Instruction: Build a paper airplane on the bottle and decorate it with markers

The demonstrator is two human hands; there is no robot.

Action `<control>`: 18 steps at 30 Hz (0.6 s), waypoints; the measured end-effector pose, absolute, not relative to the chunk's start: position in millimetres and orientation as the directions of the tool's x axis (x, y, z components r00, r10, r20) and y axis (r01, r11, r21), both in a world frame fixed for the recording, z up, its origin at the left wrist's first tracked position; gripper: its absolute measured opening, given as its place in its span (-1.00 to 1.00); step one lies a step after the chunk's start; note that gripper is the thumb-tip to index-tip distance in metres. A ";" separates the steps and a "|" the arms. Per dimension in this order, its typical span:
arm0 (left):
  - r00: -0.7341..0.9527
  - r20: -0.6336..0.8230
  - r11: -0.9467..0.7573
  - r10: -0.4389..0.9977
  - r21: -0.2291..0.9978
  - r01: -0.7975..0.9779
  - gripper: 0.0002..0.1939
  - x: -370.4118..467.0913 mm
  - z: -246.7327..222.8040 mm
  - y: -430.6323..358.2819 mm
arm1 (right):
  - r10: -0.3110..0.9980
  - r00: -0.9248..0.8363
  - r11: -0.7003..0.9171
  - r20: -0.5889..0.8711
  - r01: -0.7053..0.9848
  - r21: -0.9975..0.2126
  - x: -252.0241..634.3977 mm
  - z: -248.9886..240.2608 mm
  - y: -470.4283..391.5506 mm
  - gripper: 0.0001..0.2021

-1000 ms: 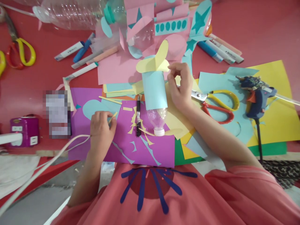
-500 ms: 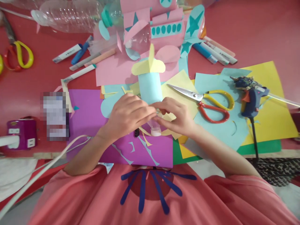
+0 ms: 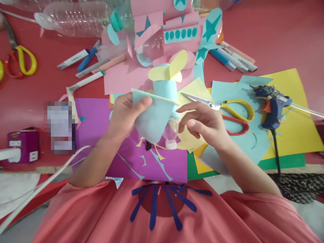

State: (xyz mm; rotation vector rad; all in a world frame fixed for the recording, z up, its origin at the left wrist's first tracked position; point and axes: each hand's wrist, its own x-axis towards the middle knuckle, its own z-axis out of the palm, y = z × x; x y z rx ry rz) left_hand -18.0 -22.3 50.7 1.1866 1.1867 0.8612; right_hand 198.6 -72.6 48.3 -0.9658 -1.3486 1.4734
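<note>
My left hand [image 3: 123,118] is closed on a light blue paper piece [image 3: 154,118], its thumb pressed on the face. A thin yellow edge runs along the paper's top. Behind the piece lies a small plastic bottle [image 3: 171,132], white cap towards me. Light blue paper wraps its far part, and yellow paper fins [image 3: 165,71] stand at that far end. Close to the bottle's right side is my right hand [image 3: 206,125], fingers apart and loosely bent, with nothing visible in them. Yellow-and-red-handled scissors [image 3: 236,109] lie beyond it.
A blue glue gun [image 3: 274,109] rests on coloured sheets at right. Pink paper-covered bottle work [image 3: 181,44] stands at the back, with markers [image 3: 87,79] on both sides. At left are a phone [image 3: 60,128], a purple power adapter [image 3: 22,146] and a white cable [image 3: 48,180].
My left hand has moved left and now shows the blue paper piece raised in it. My right hand has moved right, its fingers opening. The yellow fins have turned and shifted slightly right.
</note>
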 end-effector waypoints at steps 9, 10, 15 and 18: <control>0.325 -0.378 0.286 0.867 0.911 0.297 -0.54 -21.6 22.5 -23.5 | 0.709 0.679 -0.425 0.189 0.626 -0.654 349.8 31.8 -103.9 -0.68; 0.336 -0.386 0.294 0.859 0.910 0.293 -0.55 -21.6 19.6 -24.7 | 0.695 0.692 -0.472 0.193 0.643 -0.603 366.5 25.3 -104.4 -0.64; 0.367 -0.410 0.350 0.835 0.910 0.221 -0.58 -23.1 11.4 -24.3 | 0.546 0.718 -0.423 0.431 0.681 -0.598 406.0 1.3 -103.0 -0.49; 0.396 -0.404 0.356 0.824 0.915 0.193 -0.62 -24.9 10.5 -22.6 | 0.589 0.763 -0.544 0.267 0.619 -0.567 413.4 -2.4 -100.5 -0.51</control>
